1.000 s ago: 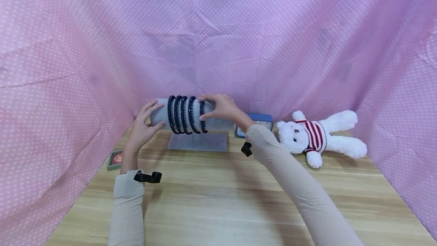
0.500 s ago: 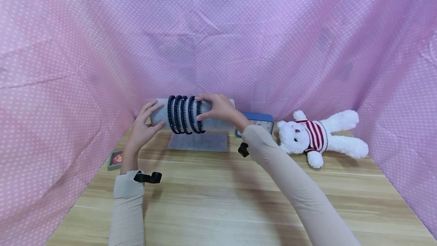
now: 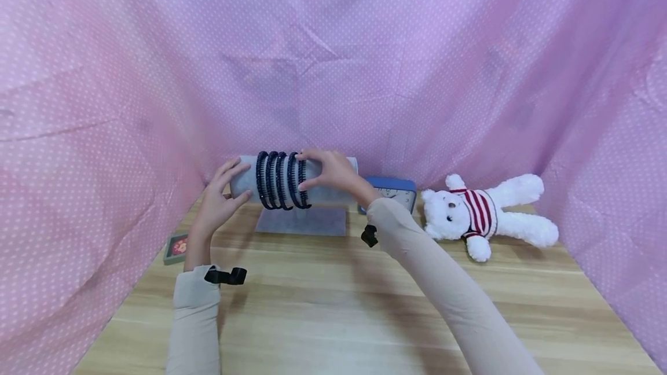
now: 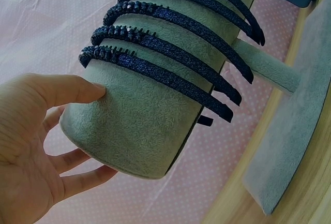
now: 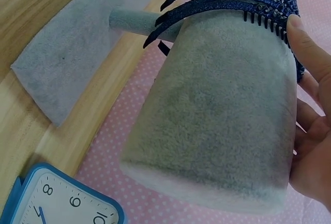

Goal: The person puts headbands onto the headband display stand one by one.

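Note:
A grey velvety headband stand [image 3: 333, 194], a horizontal roll on a post and flat base, carries several dark blue headbands [image 4: 170, 19] with beads and comb teeth. My left hand [image 3: 216, 204] grips the roll's left end, thumb [image 4: 85, 90] on the front and fingers curling round behind. At the other side, my right hand [image 3: 333, 171] holds the rightmost headband [image 5: 217, 8] by its upper part. Its thumb [image 5: 306, 43] lies at the toothed edge, while the other fingers are partly hidden behind the roll. That headband sits close beside its neighbour.
A blue-framed clock [image 3: 398, 190] stands behind my right wrist. To its right a white teddy bear [image 3: 482, 213] in a striped sweater lies on the wooden table [image 3: 312, 300]. A small framed picture [image 3: 176, 249] lies at left. Pink dotted cloth [image 3: 333, 74] surrounds the table.
My right hand has slid leftward along the roll with the rightmost headband, narrowing the gap to its neighbour. The left hand keeps its place on the roll's end.

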Action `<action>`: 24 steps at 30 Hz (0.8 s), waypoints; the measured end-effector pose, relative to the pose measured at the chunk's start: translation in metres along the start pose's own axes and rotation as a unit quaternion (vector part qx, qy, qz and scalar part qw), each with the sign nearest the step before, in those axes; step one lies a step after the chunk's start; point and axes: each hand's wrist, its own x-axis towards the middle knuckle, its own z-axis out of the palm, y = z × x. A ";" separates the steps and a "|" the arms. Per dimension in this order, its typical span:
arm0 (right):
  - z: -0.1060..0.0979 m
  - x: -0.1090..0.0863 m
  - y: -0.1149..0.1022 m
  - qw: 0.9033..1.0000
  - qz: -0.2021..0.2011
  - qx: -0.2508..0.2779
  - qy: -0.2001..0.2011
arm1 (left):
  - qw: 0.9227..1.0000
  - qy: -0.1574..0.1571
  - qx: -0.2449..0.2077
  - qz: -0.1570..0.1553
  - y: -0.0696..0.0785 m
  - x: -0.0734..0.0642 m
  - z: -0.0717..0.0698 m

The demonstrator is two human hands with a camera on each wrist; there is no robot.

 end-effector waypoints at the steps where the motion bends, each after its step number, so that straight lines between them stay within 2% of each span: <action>1: 0.001 -0.001 0.000 1.000 0.003 -0.001 0.000 | 1.000 0.000 0.001 0.001 0.000 -0.001 0.000; 9: 0.001 -0.001 -0.004 1.000 0.015 -0.004 -0.001 | 1.000 0.008 -0.003 0.014 -0.003 0.002 -0.001; 18: -0.002 -0.002 -0.004 1.000 0.022 0.013 -0.018 | 1.000 0.000 0.007 0.003 -0.002 0.002 0.000; 24: -0.001 -0.002 -0.004 0.999 0.021 0.020 -0.021 | 1.000 0.007 0.004 0.003 -0.003 0.000 0.001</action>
